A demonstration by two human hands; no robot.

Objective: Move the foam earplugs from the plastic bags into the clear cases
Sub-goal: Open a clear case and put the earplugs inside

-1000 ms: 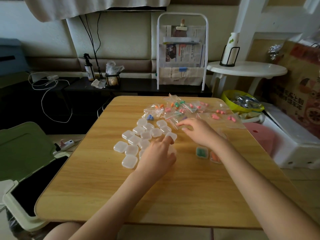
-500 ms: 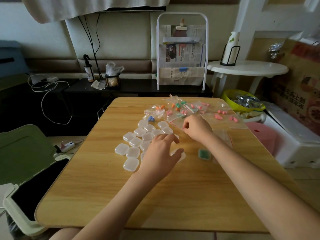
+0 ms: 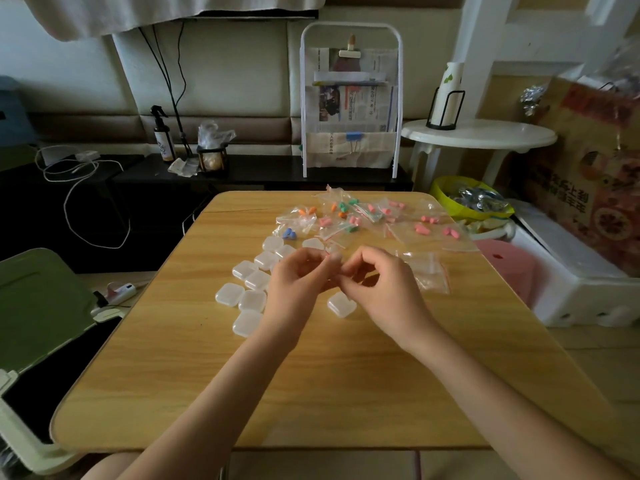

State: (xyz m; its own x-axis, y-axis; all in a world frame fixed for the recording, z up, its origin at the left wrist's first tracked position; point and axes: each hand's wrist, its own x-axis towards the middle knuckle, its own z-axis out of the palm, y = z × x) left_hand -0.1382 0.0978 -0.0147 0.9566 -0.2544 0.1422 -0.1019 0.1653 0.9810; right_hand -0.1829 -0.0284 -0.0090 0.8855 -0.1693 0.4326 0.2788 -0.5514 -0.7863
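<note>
I hold my left hand [image 3: 300, 277] and right hand [image 3: 375, 282] together, fingertips pinching one small plastic bag [image 3: 333, 253] above the clear cases [image 3: 257, 280], presumably to open it there; earplugs [image 3: 348, 209] lie bagged behind.

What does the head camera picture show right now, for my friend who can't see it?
Two bare hands, left hand and right hand, meet above a light wooden table, pinching a small clear plastic bag between their fingertips. Square clear plastic cases lie to the left, and small plastic bags of colourful foam earplugs lie behind.
</note>
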